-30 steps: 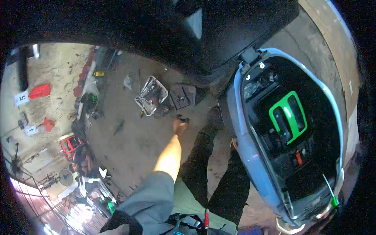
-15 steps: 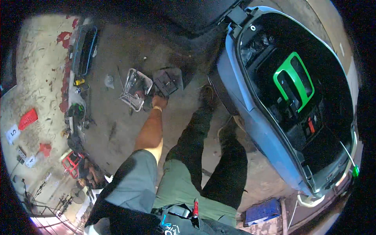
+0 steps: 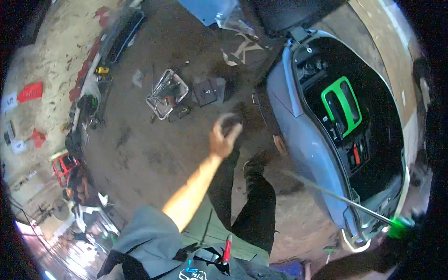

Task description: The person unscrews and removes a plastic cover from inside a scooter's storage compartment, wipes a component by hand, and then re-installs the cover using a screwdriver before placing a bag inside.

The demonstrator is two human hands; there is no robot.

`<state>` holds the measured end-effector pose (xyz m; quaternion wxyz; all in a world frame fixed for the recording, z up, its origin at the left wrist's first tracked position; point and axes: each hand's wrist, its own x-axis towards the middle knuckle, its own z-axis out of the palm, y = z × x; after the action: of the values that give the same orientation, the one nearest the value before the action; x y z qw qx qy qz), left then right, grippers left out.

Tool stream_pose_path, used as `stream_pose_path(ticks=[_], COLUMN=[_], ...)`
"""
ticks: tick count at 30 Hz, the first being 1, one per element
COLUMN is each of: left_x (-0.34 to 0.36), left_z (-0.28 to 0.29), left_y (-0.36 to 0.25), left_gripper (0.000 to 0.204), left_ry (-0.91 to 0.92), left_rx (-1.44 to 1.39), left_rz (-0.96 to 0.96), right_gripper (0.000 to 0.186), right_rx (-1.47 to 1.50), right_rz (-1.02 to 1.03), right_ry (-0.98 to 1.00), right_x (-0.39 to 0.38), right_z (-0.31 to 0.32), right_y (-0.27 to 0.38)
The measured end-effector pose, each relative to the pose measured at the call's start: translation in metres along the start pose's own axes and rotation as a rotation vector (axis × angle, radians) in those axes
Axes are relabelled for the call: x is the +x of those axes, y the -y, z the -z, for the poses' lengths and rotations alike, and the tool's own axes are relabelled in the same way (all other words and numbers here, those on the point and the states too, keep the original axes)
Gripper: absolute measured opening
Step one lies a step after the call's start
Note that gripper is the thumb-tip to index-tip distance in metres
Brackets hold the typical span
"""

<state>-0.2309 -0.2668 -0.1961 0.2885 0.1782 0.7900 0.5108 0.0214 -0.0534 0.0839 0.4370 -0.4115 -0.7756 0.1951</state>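
Your left hand moved away from the tray, fingers curved (gripping? can't tell); your right hand, clamped on the screwdriver, swung it across the blue panel.

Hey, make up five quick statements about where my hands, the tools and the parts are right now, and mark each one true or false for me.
1. The right hand holds a long tool with a green handle. True.
2. The green frame lies on the floor beside the tray. False: the green frame shows within the scooter's blue rim.
3. Tools lie in the metal tray on the floor. True.
4. The left hand rests on the scooter. False: it is out over the floor, apart from it.
5. A red pen-like thing sticks up at the shirt front. True.
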Motion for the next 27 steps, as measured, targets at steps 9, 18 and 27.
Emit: stream_pose_path(ticks=[9,18,27], left_x=[-0.069,0.085,0.129], left_z=[-0.017,0.07,0.092], left_y=[0.098,0.231,0.32], left_gripper=[0.05,0.029,0.045], left_ry=[0.198,-0.694,-0.58], left_rx=[-0.086,-0.172,0.161], left_rz=[0.254,0.57,0.537], right_gripper=[0.051,0.049,0.042], right_rx=[0.384,-0.142,-0.423], right_rz=[-0.369,-0.15,0.317], right_ry=[0.935,1.377,1.197], right_x=[-0.161,-0.275,-0.332], right_z=[-0.276,-0.524,-0.597], right_y=[0.011,-0.06,-0.049])
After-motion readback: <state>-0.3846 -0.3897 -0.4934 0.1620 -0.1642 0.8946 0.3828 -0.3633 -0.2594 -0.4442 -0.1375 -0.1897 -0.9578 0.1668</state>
